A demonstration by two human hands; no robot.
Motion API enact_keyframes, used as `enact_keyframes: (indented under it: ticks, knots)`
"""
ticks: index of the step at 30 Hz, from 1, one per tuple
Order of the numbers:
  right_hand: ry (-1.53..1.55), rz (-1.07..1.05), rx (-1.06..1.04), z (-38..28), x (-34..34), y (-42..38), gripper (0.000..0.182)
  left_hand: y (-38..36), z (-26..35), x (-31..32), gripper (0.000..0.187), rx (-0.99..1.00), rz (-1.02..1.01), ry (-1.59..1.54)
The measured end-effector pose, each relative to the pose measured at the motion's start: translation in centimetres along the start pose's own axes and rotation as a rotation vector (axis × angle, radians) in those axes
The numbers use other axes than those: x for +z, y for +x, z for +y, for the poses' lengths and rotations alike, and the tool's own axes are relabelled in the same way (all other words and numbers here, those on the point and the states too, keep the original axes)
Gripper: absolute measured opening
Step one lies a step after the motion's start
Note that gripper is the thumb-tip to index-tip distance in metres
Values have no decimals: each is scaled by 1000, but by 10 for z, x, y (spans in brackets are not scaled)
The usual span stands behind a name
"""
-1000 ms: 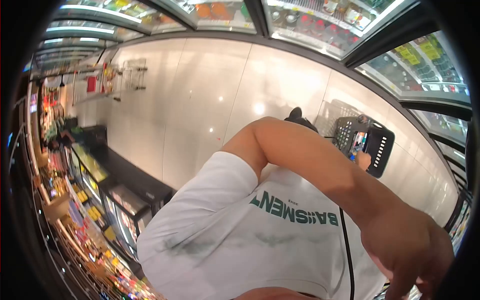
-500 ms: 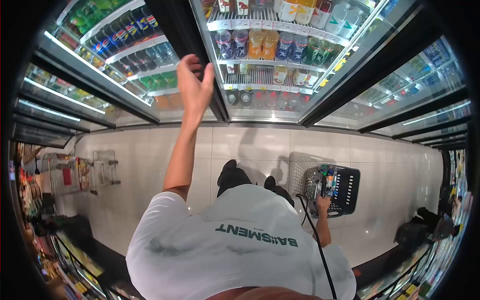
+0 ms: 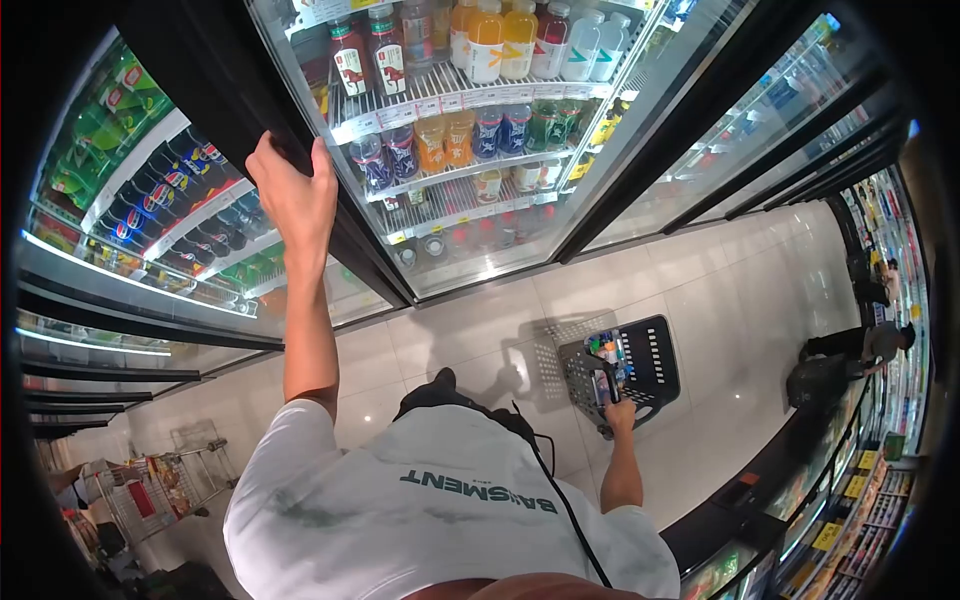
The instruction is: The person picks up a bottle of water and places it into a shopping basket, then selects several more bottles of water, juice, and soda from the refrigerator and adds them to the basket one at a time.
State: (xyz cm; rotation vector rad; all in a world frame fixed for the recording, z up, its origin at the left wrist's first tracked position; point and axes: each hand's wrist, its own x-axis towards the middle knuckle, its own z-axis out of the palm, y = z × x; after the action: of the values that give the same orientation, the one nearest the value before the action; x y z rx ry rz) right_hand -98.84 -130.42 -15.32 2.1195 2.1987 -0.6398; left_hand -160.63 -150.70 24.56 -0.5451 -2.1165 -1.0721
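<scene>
My left hand reaches up to the black door frame of a glass-fronted drinks cooler, its fingers curled at the frame's edge and its thumb apart. Low on the right, my right hand is closed round the handle of a dark shopping basket. Inside the basket lie several packaged items. Behind the glass right of my left hand stand orange juice bottles, red-capped dark bottles and blue-labelled bottles on wire shelves.
More cooler doors run off to both sides, with Pepsi bottles at the left. A shopping cart stands at the lower left. One person is at the far right, beside stocked shelves. Tiled floor lies below.
The view has turned and moved nearer the cooler. My left hand, open and spread before, has come to the door frame with its fingers curled. My right hand still holds the basket.
</scene>
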Motion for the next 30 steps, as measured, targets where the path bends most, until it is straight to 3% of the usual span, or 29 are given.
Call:
enact_keyframes:
  ticks: [7, 9, 12, 17, 22, 24, 25, 27, 29, 30]
  knots:
    - [-28, 44, -56, 3, -26, 17, 38, -5, -5, 9, 55, 140, 119, 163]
    - [19, 28, -34, 2, -36, 16, 46, -3, -4, 16, 54, 50, 112, 75]
    - [-2, 40, -84, 8, -33, 17, 39, -5, 0, 20, 53, -76, 82, 141]
    - [-7, 15, -81, 17, -16, 15, 48, -7, 3, 9, 51, -67, 59, 218]
    - [-66, 34, -88, 19, 1, 11, 55, -53, 45, -43, 55, -164, 2, 194]
    - [-67, 57, -111, 28, 24, 22, 57, -81, 60, -72, 59, -102, 44, 140]
    - [-172, 99, -64, -6, -14, -11, 56, -95, 64, -84, 62, -81, 36, 51]
    - [-143, 246, -241, -56, -38, -36, 54, -119, 71, -109, 66, -36, 11, -184]
    - [353, 259, -676, -108, -43, -52, 51, -136, 70, -121, 68, 42, -22, -219]
    - [603, -9, -642, -158, -87, -101, 50, -141, 72, -130, 69, 58, -67, -206]
